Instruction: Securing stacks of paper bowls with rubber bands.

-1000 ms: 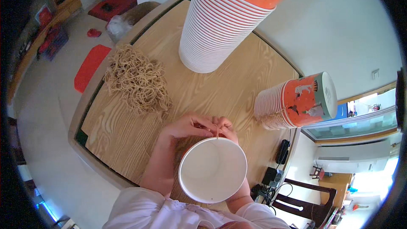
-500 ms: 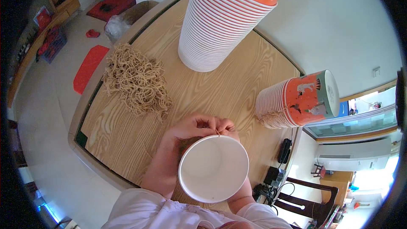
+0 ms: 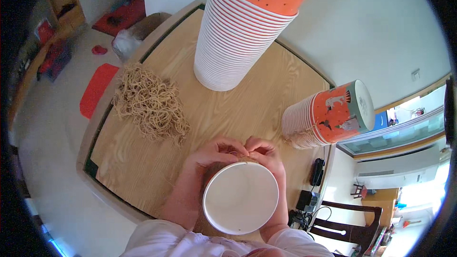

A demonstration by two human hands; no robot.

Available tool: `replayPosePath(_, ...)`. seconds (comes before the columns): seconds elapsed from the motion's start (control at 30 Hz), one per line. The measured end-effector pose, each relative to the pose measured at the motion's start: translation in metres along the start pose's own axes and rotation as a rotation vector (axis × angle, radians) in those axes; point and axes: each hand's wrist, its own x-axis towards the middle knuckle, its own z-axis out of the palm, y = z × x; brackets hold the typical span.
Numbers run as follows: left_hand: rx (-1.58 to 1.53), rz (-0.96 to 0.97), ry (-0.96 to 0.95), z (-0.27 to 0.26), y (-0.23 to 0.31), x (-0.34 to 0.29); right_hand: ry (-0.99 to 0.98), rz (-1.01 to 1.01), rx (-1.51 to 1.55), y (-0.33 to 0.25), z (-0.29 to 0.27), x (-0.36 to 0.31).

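Cup (image 3: pixel 240 200) at six o'clock, mouth toward you, between your forearms (image 3: pixel 183 195), probably to steady it. Your left hand (image 3: pixel 216 154) and right hand (image 3: pixel 269 157) meet at its twelve o'clock edge, fingertips pinched closed; what they grip, cannot tell. String heap (image 3: pixel 152 104) at ten, presumably within easy left reach. Tall stack (image 3: pixel 233 43) at twelve, short stack (image 3: pixel 333 112) near two, likely spaced for working room.

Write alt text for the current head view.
A person's left hand and right hand meet just beyond the far rim of a white-lined cup, its open mouth toward the viewer; what they pinch is unclear. On the wood-grain table are a tangle of tan string at left, a tall cup stack behind and a shorter stack at right.
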Motion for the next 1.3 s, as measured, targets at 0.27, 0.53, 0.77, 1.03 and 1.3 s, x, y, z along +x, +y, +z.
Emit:
replayPosePath(0.27, -0.118, 0.080, -0.010, -0.009, 0.001, -0.001, -0.066, -0.130, -0.914, -0.054, 0.029, 0.018)
replayPosePath(0.53, 0.073, 0.103, -0.111, -0.011, 0.001, -0.004, 0.050, -0.008, -1.108, -0.064, 0.054, 0.005)
replayPosePath(0.77, 0.195, 0.012, -0.148, -0.005, -0.005, 0.003, 0.071, 0.023, -1.205, -0.066, 0.066, 0.001)
replayPosePath(1.03, -0.132, 0.093, -0.062, -0.010, -0.019, 0.005, 0.047, -0.021, -1.287, -0.065, 0.066, -0.004)
replayPosePath(1.3, -0.224, 0.026, -0.008, -0.009, -0.010, 0.000, 0.026, -0.103, -1.366, -0.073, 0.073, -0.009)
